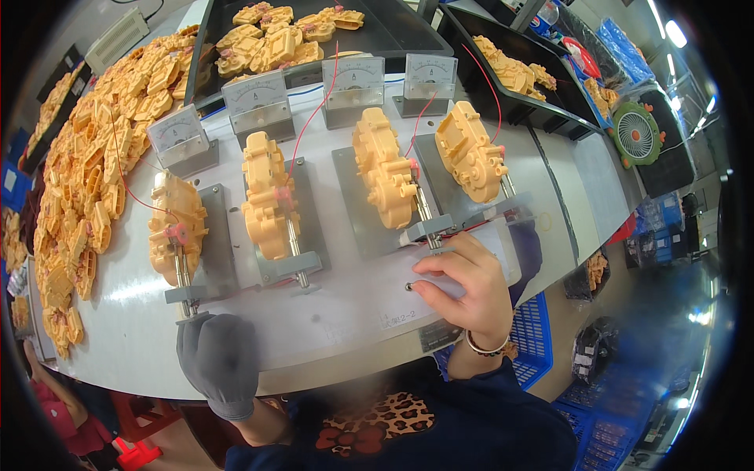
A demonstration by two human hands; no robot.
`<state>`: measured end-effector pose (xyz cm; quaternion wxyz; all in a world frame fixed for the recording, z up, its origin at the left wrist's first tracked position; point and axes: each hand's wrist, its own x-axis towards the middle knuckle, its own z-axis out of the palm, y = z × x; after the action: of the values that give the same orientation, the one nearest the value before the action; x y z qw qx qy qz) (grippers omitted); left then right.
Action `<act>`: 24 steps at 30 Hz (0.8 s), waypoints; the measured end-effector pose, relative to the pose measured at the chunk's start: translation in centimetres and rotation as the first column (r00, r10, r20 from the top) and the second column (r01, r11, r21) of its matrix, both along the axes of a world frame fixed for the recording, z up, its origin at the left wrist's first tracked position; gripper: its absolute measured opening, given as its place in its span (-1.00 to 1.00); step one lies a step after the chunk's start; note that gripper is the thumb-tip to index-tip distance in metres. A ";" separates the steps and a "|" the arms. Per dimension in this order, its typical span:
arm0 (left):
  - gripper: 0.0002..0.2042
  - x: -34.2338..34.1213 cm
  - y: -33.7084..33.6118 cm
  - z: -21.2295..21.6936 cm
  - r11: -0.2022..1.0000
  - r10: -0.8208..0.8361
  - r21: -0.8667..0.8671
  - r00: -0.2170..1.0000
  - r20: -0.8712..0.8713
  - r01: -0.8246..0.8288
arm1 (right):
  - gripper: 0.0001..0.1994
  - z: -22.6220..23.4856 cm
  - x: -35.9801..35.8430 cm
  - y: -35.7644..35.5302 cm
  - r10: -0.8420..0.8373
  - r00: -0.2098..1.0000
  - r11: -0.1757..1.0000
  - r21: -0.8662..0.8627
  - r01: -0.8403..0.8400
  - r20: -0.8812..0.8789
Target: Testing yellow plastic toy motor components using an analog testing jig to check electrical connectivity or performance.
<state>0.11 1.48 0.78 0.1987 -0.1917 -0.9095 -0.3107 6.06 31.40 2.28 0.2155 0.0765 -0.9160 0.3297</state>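
head view: one white tabletop (126,314); one heap of yellow housings (78,196) along its left side, too many to count. two black trays (397,31) at the back, loose housings inside. four mounted housings (385,169) in a row, on four grey stands (310,196), with metal rods (293,235) at the near ends. four dial meters (353,78) behind; four red wires (120,165).

open room: between the hands, from the second stand to the tabletop's near edge; also a gap between second and third stands.

left hand (216,357): grey-gloved, at the leftmost stand's rod ends; cannot tell whether its grip holds anything. right hand (475,294): bare, beside the third stand's clamp (428,228), fingers bent; grip released, thumb and forefinger parted.
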 end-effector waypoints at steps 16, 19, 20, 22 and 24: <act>-0.92 0.0 -0.1 -0.1 1.000 0.009 0.006 1.000 -0.007 -0.009 | -0.81 0.3 0.2 -0.2 -0.010 0.998 1.000 -0.006 0.010 0.062; -0.92 0.1 0.0 -0.1 1.000 0.012 0.007 1.000 -0.005 -0.012 | -0.81 0.2 0.2 -0.2 -0.013 0.998 1.000 -0.017 0.014 0.064; -0.92 0.0 0.0 -0.1 1.000 0.013 0.006 1.000 -0.007 -0.013 | -0.81 0.2 0.2 -0.2 -0.016 0.998 1.000 -0.016 0.017 0.063; -0.91 0.0 -0.1 -0.1 1.000 0.001 -0.006 1.000 -0.008 -0.001 | -0.81 0.2 0.2 -0.2 -0.018 0.998 1.000 -0.015 0.019 0.061; -0.91 0.0 -0.2 -0.1 1.000 0.008 -0.013 1.000 -0.010 -0.008 | -0.81 0.1 0.2 -0.2 -0.020 0.998 0.999 -0.023 0.022 0.065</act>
<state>0.14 1.32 0.69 0.2030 -0.1908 -0.9114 -0.3029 6.26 31.24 2.39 0.1899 0.0536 -0.9193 0.3406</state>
